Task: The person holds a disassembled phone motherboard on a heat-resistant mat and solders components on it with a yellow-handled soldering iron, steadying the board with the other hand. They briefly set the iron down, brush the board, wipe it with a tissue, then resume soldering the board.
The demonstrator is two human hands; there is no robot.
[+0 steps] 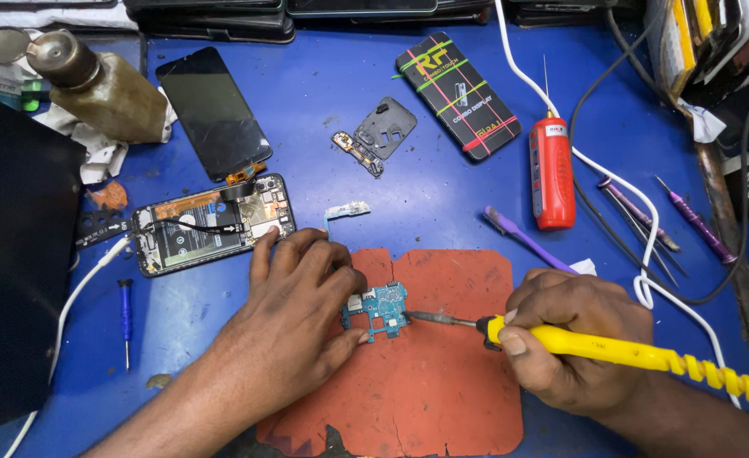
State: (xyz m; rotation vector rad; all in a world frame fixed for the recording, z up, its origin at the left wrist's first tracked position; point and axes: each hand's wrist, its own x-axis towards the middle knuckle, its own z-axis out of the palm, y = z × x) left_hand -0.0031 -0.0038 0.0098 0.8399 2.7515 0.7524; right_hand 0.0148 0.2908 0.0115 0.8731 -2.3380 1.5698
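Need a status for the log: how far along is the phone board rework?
Done: opened phone lies stripped, detached screen above it, metal shield set aside. In hand: left hand steadies the blue circuit board on the red mat; right hand touches the yellow soldering iron tip to its edge. Left: board, shield and screen still out.

Blue worktable (442, 170) filling nearly the whole view — scuffed, smudged, brightly and evenly lit from above. Along the far edge, a row of dark flat slabs (213, 21), possibly stacked screens, cut off by the frame. Down the right side, a worn wooden strip (735, 254) — maybe the table's edge. No wall, floor or window visible.
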